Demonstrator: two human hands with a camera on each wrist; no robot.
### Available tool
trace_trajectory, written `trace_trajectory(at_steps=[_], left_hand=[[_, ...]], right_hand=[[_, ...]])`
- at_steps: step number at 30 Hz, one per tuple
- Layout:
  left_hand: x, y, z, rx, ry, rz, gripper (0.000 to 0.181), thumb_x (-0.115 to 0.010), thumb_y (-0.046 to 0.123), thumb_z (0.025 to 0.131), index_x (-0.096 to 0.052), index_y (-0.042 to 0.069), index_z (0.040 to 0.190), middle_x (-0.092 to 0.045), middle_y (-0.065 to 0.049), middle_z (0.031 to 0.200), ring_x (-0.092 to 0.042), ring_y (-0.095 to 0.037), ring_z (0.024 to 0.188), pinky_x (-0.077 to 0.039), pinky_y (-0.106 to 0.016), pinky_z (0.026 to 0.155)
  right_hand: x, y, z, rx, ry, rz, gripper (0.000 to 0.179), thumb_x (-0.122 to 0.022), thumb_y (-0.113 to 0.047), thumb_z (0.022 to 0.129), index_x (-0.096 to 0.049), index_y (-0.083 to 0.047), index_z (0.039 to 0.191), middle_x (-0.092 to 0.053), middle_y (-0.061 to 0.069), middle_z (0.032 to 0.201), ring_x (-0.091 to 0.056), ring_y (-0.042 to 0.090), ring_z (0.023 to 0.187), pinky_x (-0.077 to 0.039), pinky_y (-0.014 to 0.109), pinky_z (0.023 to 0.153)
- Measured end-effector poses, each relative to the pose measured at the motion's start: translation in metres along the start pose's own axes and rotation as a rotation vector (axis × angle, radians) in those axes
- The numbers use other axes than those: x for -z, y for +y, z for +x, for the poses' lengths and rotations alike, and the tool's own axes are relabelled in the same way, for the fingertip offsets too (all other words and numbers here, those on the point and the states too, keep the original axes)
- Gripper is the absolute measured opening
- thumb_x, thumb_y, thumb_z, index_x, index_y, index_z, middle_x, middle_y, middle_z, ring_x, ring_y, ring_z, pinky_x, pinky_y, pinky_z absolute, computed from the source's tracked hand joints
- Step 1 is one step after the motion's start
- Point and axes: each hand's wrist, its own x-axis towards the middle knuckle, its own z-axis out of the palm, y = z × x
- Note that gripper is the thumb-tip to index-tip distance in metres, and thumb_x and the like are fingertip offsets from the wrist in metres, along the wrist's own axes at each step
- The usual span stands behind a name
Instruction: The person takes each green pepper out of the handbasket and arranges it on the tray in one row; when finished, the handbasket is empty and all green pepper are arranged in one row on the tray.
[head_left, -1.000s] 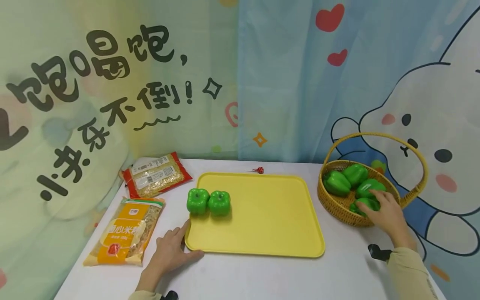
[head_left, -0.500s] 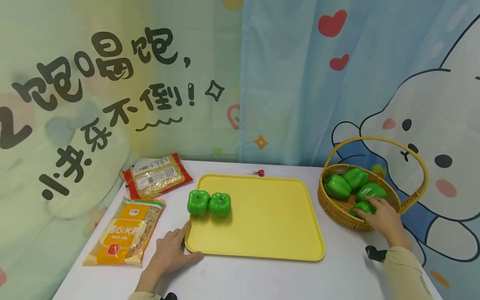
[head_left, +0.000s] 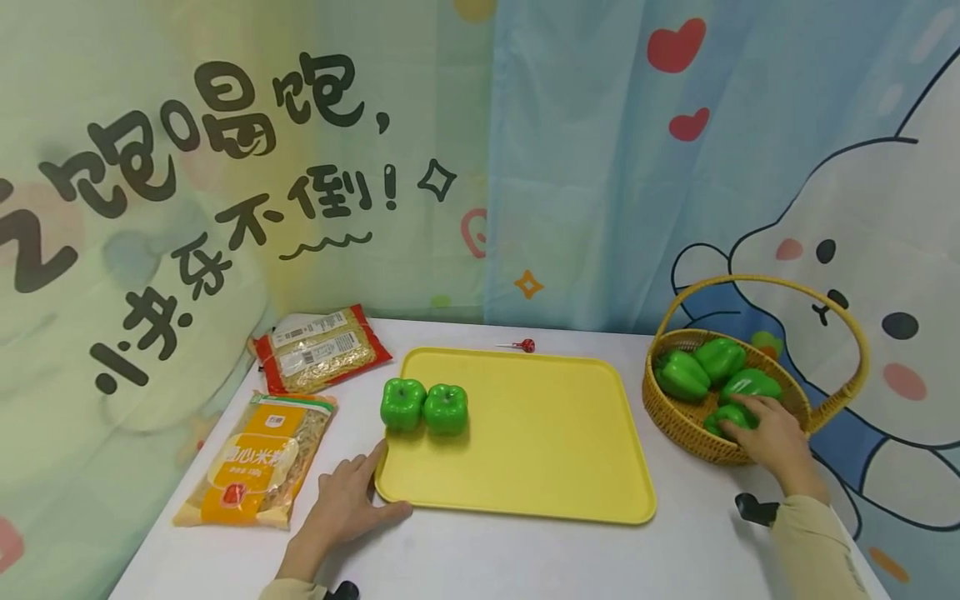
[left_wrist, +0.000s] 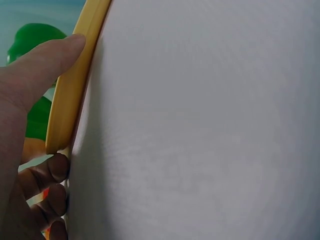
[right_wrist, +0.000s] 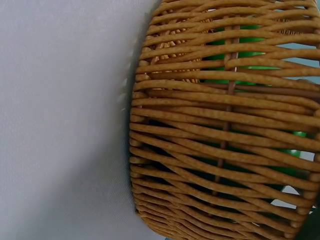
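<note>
Left hand (head_left: 345,504) at near left corner of tray (head_left: 540,450), on white surface (head_left: 540,558); fingers and thumb spread apart, touching rim. Orange pack (head_left: 255,462) lies left of it. Right hand (head_left: 776,437) is in basket (head_left: 678,427), fingers and thumb clamped on green pepper (head_left: 724,419). Two peppers (head_left: 446,410) stand side by side on tray, left part. Three more peppers (head_left: 682,375) behind, inside basket. Red pack (head_left: 326,350) farther; curtain (head_left: 570,167) at back.

Bell peppers (head_left: 446,410) glossy green. Tray (head_left: 540,450) plain yellow. Basket (head_left: 678,425) golden-brown, woven pattern. Counter (head_left: 525,554) white. Front packet (head_left: 258,458) orange, cream; rear packet (head_left: 322,350) red-edged. Curtain (head_left: 577,167) green to blue, red hearts (head_left: 677,47).
</note>
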Motion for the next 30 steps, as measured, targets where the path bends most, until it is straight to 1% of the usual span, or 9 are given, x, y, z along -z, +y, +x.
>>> trace_trajectory(at_steps=[2, 5, 8, 11, 16, 19, 22, 28, 30], left_hand=[[0.000, 0.001, 0.000, -0.001, 0.001, 0.006, 0.111, -0.074, 0.076, 0.069, -0.038, 0.017, 0.156, -0.066, -0.008, 0.119, -0.058, -0.025, 0.106, -0.041, -0.055, 0.088], [-0.001, 0.001, -0.001, -0.005, 0.005, 0.011, 0.111, -0.075, 0.075, 0.069, -0.039, 0.017, 0.155, -0.066, -0.007, 0.118, -0.058, -0.024, 0.104, -0.041, -0.054, 0.086], [-0.001, 0.001, 0.000, 0.004, 0.003, 0.002, 0.111, -0.074, 0.076, 0.069, -0.039, 0.017, 0.155, -0.066, -0.008, 0.121, -0.058, -0.025, 0.106, -0.041, -0.053, 0.087], [0.000, 0.001, 0.000, 0.013, -0.001, -0.006, 0.111, -0.074, 0.076, 0.069, -0.038, 0.018, 0.156, -0.065, -0.008, 0.125, -0.058, -0.025, 0.109, -0.041, -0.053, 0.088], [0.001, 0.002, 0.000, 0.021, 0.001, -0.005, 0.111, -0.074, 0.076, 0.069, -0.037, 0.019, 0.156, -0.065, -0.008, 0.126, -0.057, -0.025, 0.109, -0.040, -0.050, 0.087], [0.001, 0.002, 0.000, 0.022, 0.001, -0.003, 0.111, -0.074, 0.076, 0.069, -0.037, 0.019, 0.156, -0.065, -0.008, 0.127, -0.057, -0.025, 0.108, -0.040, -0.049, 0.085], [0.001, 0.002, -0.001, 0.019, 0.000, -0.003, 0.111, -0.074, 0.076, 0.069, -0.037, 0.018, 0.156, -0.065, -0.009, 0.127, -0.057, -0.025, 0.108, -0.040, -0.049, 0.085], [0.001, 0.003, -0.001, 0.017, 0.000, -0.006, 0.111, -0.073, 0.077, 0.069, -0.036, 0.019, 0.157, -0.064, -0.008, 0.128, -0.057, -0.024, 0.108, -0.040, -0.048, 0.085], [0.000, 0.003, -0.001, 0.019, -0.001, -0.011, 0.111, -0.073, 0.077, 0.069, -0.036, 0.020, 0.157, -0.064, -0.007, 0.128, -0.056, -0.023, 0.108, -0.039, -0.048, 0.085]], right_hand=[[0.001, 0.000, -0.002, 0.005, 0.020, 0.009, 0.065, -0.060, -0.042, 0.099, -0.046, 0.001, 0.145, -0.037, 0.041, 0.144, -0.037, 0.066, 0.124, -0.033, 0.078, 0.095], [0.001, 0.000, -0.004, 0.022, 0.086, 0.024, 0.059, -0.058, -0.038, 0.101, -0.049, 0.001, 0.143, -0.043, 0.040, 0.140, -0.040, 0.064, 0.122, -0.035, 0.076, 0.094], [0.002, -0.001, -0.005, 0.047, 0.165, 0.048, 0.054, -0.058, -0.033, 0.101, -0.050, 0.001, 0.143, -0.047, 0.040, 0.137, -0.043, 0.062, 0.121, -0.036, 0.075, 0.094], [0.005, -0.004, -0.006, 0.054, 0.210, 0.073, 0.054, -0.056, -0.033, 0.102, -0.048, -0.001, 0.146, -0.048, 0.039, 0.137, -0.043, 0.062, 0.121, -0.035, 0.075, 0.094], [0.009, -0.015, -0.007, 0.052, 0.213, 0.084, 0.054, -0.051, -0.035, 0.104, -0.047, -0.002, 0.147, -0.046, 0.039, 0.138, -0.041, 0.061, 0.123, -0.033, 0.075, 0.096], [0.012, -0.024, -0.008, 0.058, 0.215, 0.099, 0.053, -0.050, -0.035, 0.105, -0.048, -0.002, 0.145, -0.046, 0.038, 0.139, -0.040, 0.061, 0.125, -0.031, 0.075, 0.098], [0.015, -0.034, -0.009, 0.079, 0.219, 0.131, 0.052, -0.051, -0.035, 0.104, -0.049, -0.002, 0.145, -0.046, 0.038, 0.140, -0.040, 0.061, 0.126, -0.031, 0.075, 0.097], [0.016, -0.056, -0.011, 0.154, 0.261, 0.194, 0.048, -0.056, -0.030, 0.103, -0.054, 0.001, 0.140, -0.048, 0.037, 0.138, -0.043, 0.060, 0.124, -0.034, 0.074, 0.096], [0.016, -0.063, -0.012, 0.167, 0.264, 0.206, 0.048, -0.057, -0.030, 0.103, -0.054, 0.001, 0.139, -0.049, 0.036, 0.138, -0.043, 0.059, 0.124, -0.035, 0.073, 0.095]])
